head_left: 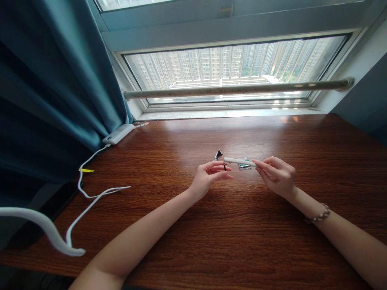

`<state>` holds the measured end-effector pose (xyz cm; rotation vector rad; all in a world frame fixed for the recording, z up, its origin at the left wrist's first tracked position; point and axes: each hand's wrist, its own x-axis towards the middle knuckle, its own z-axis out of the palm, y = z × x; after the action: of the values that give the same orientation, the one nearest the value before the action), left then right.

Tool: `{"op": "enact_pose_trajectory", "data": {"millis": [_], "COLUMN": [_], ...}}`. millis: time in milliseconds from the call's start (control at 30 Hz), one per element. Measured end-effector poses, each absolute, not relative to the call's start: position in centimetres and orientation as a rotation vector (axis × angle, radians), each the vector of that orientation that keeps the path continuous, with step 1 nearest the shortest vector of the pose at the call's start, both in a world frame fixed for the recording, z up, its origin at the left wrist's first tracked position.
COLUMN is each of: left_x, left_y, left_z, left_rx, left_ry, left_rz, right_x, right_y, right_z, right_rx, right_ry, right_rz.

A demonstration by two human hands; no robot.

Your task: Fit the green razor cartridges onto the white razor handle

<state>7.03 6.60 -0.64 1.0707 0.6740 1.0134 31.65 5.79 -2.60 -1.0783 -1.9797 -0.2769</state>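
My right hand [279, 177] pinches one end of a slim white stick-like tool [238, 161], held nearly level above the table. Short bristles or teeth seem to line the underside of its left end. Close to that end, my left hand [208, 178] has a small narrow black piece [225, 166] at its fingertips, its thumb stretched out below. Just behind the left fingers lies a small silver and black object [217, 155], partly hidden. A small clear packet with green and dark parts [244, 165] rests on the table behind the white tool.
The brown wood-grain table [187, 249] reaches to a window with a metal rail [236, 89]. A white power-strip-like block [119, 134] with a white cable [81, 183] sits at the left by a blue curtain [69, 72]. A thick white curved arm [50, 229] juts in at lower left.
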Motion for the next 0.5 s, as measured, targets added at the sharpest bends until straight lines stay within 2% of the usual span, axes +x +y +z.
{"op": "enact_pose_trajectory", "data": {"millis": [500], "left_x": [6.85], "left_y": [7.02], "left_z": [-0.32], "left_rx": [0.867], "left_ry": [0.630], "left_rz": [1.035], "right_x": [31.61], "right_y": [5.54], "right_z": [-2.51], "right_rx": [-1.054], "right_ry": [-1.972], "right_rz": [-0.237]}}
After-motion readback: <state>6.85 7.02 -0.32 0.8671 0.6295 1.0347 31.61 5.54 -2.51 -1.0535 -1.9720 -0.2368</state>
